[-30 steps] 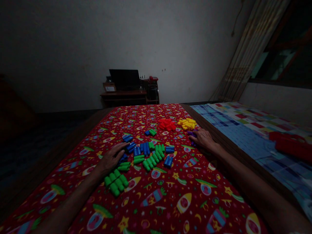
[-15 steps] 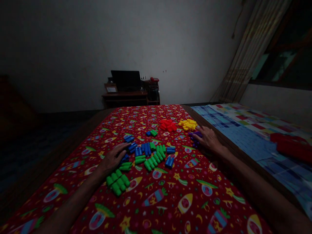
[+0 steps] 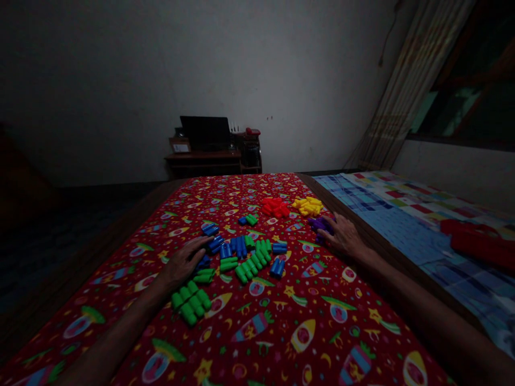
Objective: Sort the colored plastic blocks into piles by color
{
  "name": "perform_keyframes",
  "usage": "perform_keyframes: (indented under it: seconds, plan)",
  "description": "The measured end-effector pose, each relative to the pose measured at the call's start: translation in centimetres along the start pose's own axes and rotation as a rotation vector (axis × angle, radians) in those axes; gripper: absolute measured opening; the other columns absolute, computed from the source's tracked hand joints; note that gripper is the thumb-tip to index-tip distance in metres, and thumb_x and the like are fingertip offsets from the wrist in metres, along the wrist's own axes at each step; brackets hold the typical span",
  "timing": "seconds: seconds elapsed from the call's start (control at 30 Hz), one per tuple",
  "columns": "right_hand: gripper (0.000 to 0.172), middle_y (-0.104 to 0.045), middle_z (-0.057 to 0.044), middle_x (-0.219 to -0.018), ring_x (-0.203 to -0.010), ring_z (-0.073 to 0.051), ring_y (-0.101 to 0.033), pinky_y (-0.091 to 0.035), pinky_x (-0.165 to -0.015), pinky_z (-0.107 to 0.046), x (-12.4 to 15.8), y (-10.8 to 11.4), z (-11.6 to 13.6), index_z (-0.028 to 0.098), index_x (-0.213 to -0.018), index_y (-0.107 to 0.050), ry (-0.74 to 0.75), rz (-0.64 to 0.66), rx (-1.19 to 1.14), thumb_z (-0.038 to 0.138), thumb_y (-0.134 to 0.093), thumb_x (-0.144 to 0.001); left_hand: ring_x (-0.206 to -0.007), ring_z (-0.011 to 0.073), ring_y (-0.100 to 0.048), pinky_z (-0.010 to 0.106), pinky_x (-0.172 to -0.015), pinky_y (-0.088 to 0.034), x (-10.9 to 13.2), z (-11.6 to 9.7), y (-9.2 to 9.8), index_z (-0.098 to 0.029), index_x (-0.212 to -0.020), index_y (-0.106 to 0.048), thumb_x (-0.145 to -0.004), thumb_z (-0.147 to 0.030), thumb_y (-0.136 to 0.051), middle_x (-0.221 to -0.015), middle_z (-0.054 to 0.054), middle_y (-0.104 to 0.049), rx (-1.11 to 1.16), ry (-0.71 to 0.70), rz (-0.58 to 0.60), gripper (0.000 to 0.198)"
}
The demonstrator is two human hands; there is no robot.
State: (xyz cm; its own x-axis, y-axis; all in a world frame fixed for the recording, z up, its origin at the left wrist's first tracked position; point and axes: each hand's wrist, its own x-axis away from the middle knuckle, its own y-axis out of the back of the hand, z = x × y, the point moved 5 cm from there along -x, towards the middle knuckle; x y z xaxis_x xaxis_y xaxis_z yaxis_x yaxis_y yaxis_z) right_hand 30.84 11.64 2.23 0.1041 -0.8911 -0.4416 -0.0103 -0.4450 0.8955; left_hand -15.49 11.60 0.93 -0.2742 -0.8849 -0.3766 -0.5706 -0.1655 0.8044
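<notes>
My left hand (image 3: 185, 264) lies at the left edge of the blue pieces (image 3: 216, 244), its fingers stretched out and touching or nearly touching them. Under and beside its fingers are more blue pieces, partly hidden. My right hand (image 3: 341, 234) is at the right side of a small pile of purple pieces (image 3: 317, 225), fingers apart, its fingertips at the pile. Green tube-shaped pieces (image 3: 253, 264) lie in joined rows in the middle, and another green block (image 3: 191, 304) lies below my left hand. A red pile (image 3: 276, 207) and a yellow pile (image 3: 308, 206) lie farther off.
A red patterned cloth (image 3: 257, 348) covers the surface under the pieces. To the right is a checked bedspread (image 3: 386, 214) with a red cloth item (image 3: 478, 244) on it. A dark monitor (image 3: 205, 133) stands on a desk (image 3: 203, 156) by the far wall.
My right hand has drawn back slightly from the purple pile, so more of it shows. My left hand stays beside the blue pieces. The whole view has shifted a little.
</notes>
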Motion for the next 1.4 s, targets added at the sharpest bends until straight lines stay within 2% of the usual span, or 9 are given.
perform_keyframes:
  seconds: [0.17, 0.27, 0.33, 0.47, 0.6, 0.77, 0.93, 1.17, 1.4]
  plan:
    - [0.057, -0.057, -0.018, -0.129, -0.117, -0.029, -0.055, -0.042, -0.097, -0.041, -5.5, 1.8, -1.0, 0.015, -0.134, -0.052, -0.042, -0.045, -0.165, 0.053, -0.037, -0.094, -0.117, 0.0282, -0.059, 0.04, -0.102, -0.046, -0.1, 0.5, -0.1, -0.017, -0.121, -0.065, -0.085, -0.071, -0.03, -0.128, 0.013, -0.063, -0.006, 0.002, 0.004, 0.073]
    - [0.074, -0.053, -0.022, -0.134, -0.119, -0.033, -0.053, -0.042, -0.096, -0.042, -9.7, 0.5, -0.4, 0.014, -0.145, -0.038, -0.064, 0.142, -0.234, 0.058, -0.05, -0.087, -0.117, 0.0275, -0.059, 0.04, -0.102, -0.046, -0.1, 0.7, -0.1, -0.019, -0.121, -0.065, -0.085, -0.07, -0.032, -0.128, 0.012, -0.064, -0.007, -0.016, -0.001, 0.07]
    - [0.095, -0.039, -0.026, -0.145, -0.128, -0.039, -0.045, -0.04, -0.099, -0.046, -11.7, -1.2, 0.3, 0.016, -0.151, -0.024, -0.118, 0.313, -0.234, 0.062, -0.062, -0.077, -0.117, 0.0271, -0.06, 0.04, -0.102, -0.046, 0.0, 0.7, 0.0, -0.018, -0.12, -0.065, -0.086, -0.069, -0.031, -0.127, 0.012, -0.064, -0.01, -0.022, -0.007, 0.07]
    - [0.118, -0.016, -0.025, -0.156, -0.138, -0.044, -0.029, -0.033, -0.105, -0.049, -12.8, -4.1, 1.5, 0.02, -0.154, -0.014, -0.246, 0.556, -0.232, 0.068, -0.072, -0.063, -0.117, 0.0258, -0.06, 0.039, -0.102, -0.046, 0.2, 1.1, -0.2, -0.018, -0.121, -0.065, -0.087, -0.067, -0.032, -0.127, 0.011, -0.064, -0.02, -0.015, -0.006, 0.068]
    - [0.099, -0.027, -0.02, -0.152, -0.134, -0.041, -0.035, -0.036, -0.103, -0.049, -12.6, -5.1, 2.1, 0.025, -0.151, -0.025, -0.238, 0.528, -0.205, 0.064, -0.067, -0.07, -0.117, 0.0252, -0.06, 0.038, -0.102, -0.047, 0.4, 1.7, -0.3, -0.021, -0.12, -0.066, -0.087, -0.066, -0.034, -0.127, 0.009, -0.065, -0.002, -0.023, -0.055, 0.064]
    - [0.071, -0.05, -0.019, -0.133, -0.121, -0.036, -0.049, -0.042, -0.096, -0.042, -13.0, -5.0, 2.5, 0.02, -0.142, -0.042, -0.167, 0.402, -0.191, 0.052, -0.059, -0.082, -0.116, 0.026, -0.061, 0.038, -0.1, -0.048, 0.4, 1.6, -0.2, -0.022, -0.119, -0.066, -0.087, -0.066, -0.034, -0.125, 0.009, -0.066, -0.043, -0.027, -0.038, 0.064]
    - [0.063, -0.059, -0.018, -0.122, -0.112, -0.032, -0.056, -0.046, -0.089, -0.036, -13.7, -5.2, 2.6, 0.016, -0.137, -0.048, -0.138, 0.346, -0.177, 0.047, -0.057, -0.083, -0.115, 0.026, -0.062, 0.038, -0.1, -0.049, 0.4, 1.4, 0.0, -0.022, -0.118, -0.066, -0.087, -0.067, -0.035, -0.127, 0.008, -0.065, -0.031, -0.027, -0.043, 0.063]
    - [0.063, -0.06, -0.016, -0.123, -0.109, -0.031, -0.058, -0.047, -0.086, -0.036, -14.8, -6.5, 2.2, 0.018, -0.137, -0.049, -0.153, 0.314, -0.17, 0.048, -0.055, -0.083, -0.116, 0.026, -0.061, 0.039, -0.101, -0.048, 0.6, 1.9, -0.1, -0.023, -0.118, -0.066, -0.086, -0.067, -0.038, -0.127, 0.008, -0.065, -0.009, -0.013, -0.047, 0.061]
    - [0.053, -0.063, -0.016, -0.122, -0.11, -0.029, -0.058, -0.047, -0.088, -0.034, -15.5, -6.2, 2.6, 0.015, -0.131, -0.054, -0.099, 0.349, -0.181, 0.043, -0.053, -0.086, -0.115, 0.0262, -0.062, 0.039, -0.1, -0.049, 0.6, 1.9, -0.2, -0.021, -0.118, -0.066, -0.088, -0.065, -0.037, -0.125, 0.01, -0.066, -0.032, -0.03, -0.047, 0.061]
